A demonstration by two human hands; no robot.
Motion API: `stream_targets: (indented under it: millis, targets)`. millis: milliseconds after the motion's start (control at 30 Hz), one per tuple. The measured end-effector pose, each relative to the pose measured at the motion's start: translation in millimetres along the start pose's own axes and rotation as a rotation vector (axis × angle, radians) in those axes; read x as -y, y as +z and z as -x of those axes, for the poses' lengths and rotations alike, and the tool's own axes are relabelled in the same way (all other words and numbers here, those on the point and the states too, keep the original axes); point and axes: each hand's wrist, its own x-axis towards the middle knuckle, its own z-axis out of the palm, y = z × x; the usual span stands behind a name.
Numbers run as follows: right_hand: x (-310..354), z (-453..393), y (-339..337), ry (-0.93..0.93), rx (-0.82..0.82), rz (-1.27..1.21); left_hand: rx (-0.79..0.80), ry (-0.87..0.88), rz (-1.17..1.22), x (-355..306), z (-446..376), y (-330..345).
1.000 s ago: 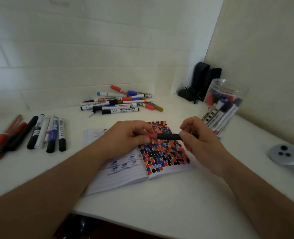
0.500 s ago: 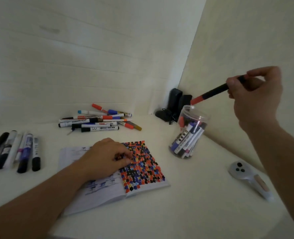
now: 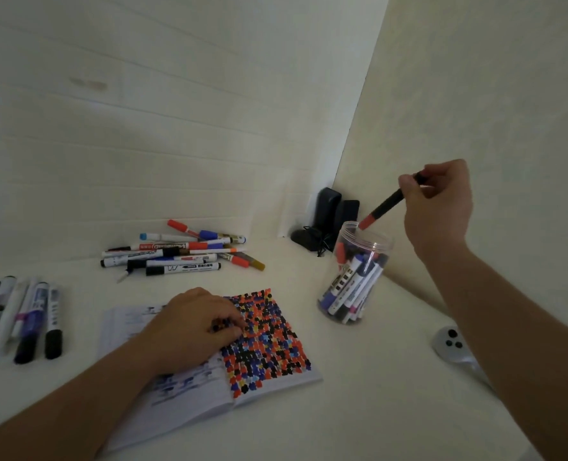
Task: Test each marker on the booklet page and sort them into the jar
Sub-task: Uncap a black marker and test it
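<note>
Judging by the jar, already part-filled, and the pile and row left, a marker is pinched by the right hand at its mouth while the booklet is pressed by the left hand, fingers curled.

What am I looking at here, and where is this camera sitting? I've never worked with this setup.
There is no robot: a head-worn camera looks down at a person's bare hands. The right hand pinches a black marker with a red cap, cap end at the mouth of the clear jar, which already holds markers. The left hand rests on the open booklet, its page full of coloured test dots. A loose pile of markers lies by the wall, a row of markers lies at the left.
</note>
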Motion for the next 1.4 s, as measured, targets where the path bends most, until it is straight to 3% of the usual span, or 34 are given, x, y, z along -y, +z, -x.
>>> stream_targets:
  millis: [167,367,500,667,767,867,933,1033,1100,1233,1333,1400]
  targets:
    - [-22,19,15,-0.019,0.450,0.308,0.017,-0.016,0.019,0,-3,0]
    - [-43,34,28,-0.162,0.593,0.480,0.012,-0.035,0.068,0,-3,-1]
    - [-51,36,32,-0.292,0.563,0.675,0.013,-0.034,0.090,4,-4,0]
    - [-54,32,34,-0.290,0.607,0.708,0.003,-0.033,0.072,2,-3,0]
    - [-54,32,33,-0.258,0.503,0.543,0.014,-0.050,0.102,1,-3,-1]
    - [-42,52,33,-0.475,0.229,0.351,0.006,-0.103,0.187,0,-3,-3]
    - [-26,79,42,-0.547,0.292,0.239,-0.051,-0.188,0.291,-1,-4,-5]
    - [-12,123,71,-0.335,0.799,0.199,-0.142,-0.349,0.400,0,-5,-11]
    - [-25,146,95,-0.246,1.028,0.267,-0.168,-0.447,0.446,1,-8,-16]
    - [-56,167,117,-0.088,1.036,0.151,-0.237,-0.600,0.367,17,-21,-30]
    - [-66,165,116,0.011,0.984,0.015,-0.437,-0.601,0.133,46,-36,-47]
    - [-69,165,117,0.017,1.005,0.010,-0.473,-0.651,-0.050,66,-47,-61]
